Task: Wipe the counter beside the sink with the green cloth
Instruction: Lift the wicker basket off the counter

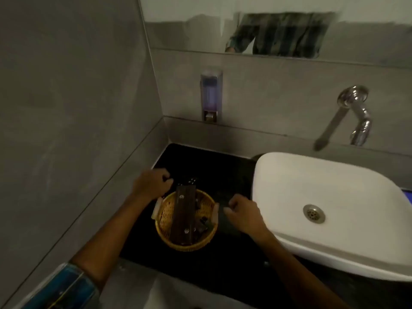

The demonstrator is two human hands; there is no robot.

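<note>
The black counter lies left of the white sink. On it stands a yellow wicker basket holding a long dark brown box. My left hand hovers at the basket's far left rim, fingers curled, nothing visible in it. My right hand is at the basket's right side, fingers curled. A dark, dull green cloth seems to lie flat on the counter under that hand, between basket and sink. The dim light hides whether the fingers grip it.
Grey tiled walls close the counter at the left and back. A soap dispenser hangs on the back wall above the counter. A chrome tap sticks out over the sink. A mirror above reflects a plaid shirt.
</note>
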